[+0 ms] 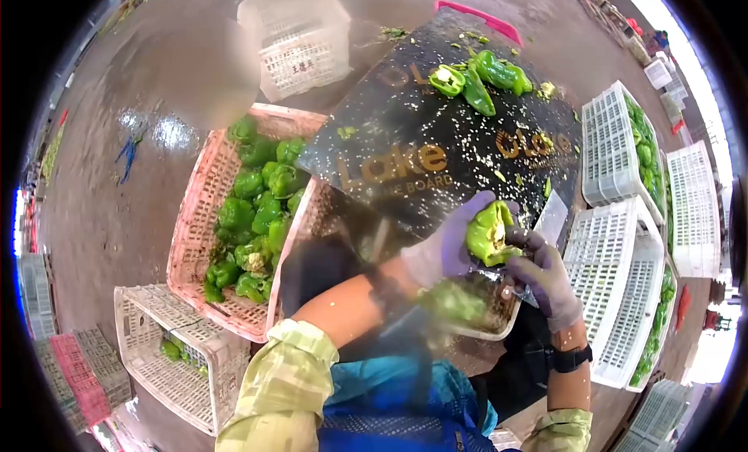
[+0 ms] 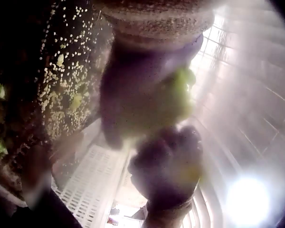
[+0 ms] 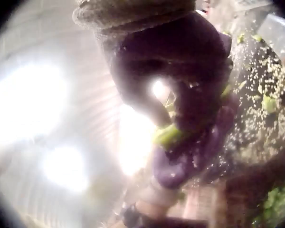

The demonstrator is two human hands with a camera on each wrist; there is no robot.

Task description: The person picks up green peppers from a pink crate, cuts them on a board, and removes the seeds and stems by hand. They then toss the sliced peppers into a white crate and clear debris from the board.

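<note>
A green pepper [image 1: 489,232], broken open with pale core and seeds showing, is held in front of the body. The gloved left hand [image 1: 446,245] grips it from the left side, and in the left wrist view the same pepper [image 2: 173,102] is blurred in that hand. The gloved right hand [image 1: 548,279] pinches the pepper's lower right edge. In the right wrist view the right hand's [image 3: 173,71] thumb and fingers close on a green piece [image 3: 170,137]. Several peppers [image 1: 479,79] lie at the far end of the seed-strewn black board [image 1: 389,152].
A pink crate [image 1: 191,218] full of green peppers stands left of the board. White crates [image 1: 604,257] line the right side, some with green produce. A blade-like metal piece [image 1: 552,218] lies at the board's right edge. Another white crate [image 1: 304,62] stands at the back.
</note>
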